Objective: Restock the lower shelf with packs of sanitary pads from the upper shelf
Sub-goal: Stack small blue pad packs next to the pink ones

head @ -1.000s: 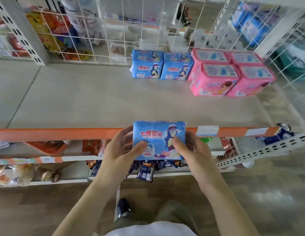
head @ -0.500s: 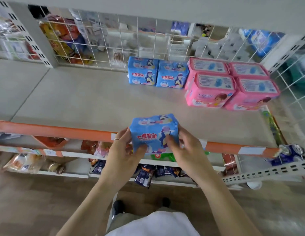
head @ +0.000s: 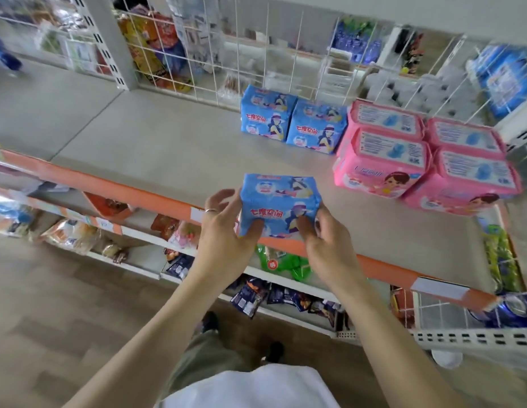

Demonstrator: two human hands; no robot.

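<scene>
I hold a blue pack of sanitary pads (head: 278,203) upright over the front edge of the grey shelf (head: 168,148). My left hand (head: 224,231) grips its left side and my right hand (head: 327,245) grips its right side, thumbs on the front face. Two more blue packs (head: 291,122) stand side by side at the back of the shelf against the wire grid. To their right, several pink packs (head: 418,160) are stacked in two rows.
An orange price strip (head: 124,192) runs along the shelf's front edge. Lower shelves hold snack bags (head: 71,234), a green packet (head: 283,263) and dark sachets (head: 256,295). A wire grid (head: 256,54) backs the shelf. A blue can (head: 512,310) lies at the right end.
Both hands have carried the blue pack up and forward, from below the orange strip to over the shelf's front edge. The view has tilted and shifted left.
</scene>
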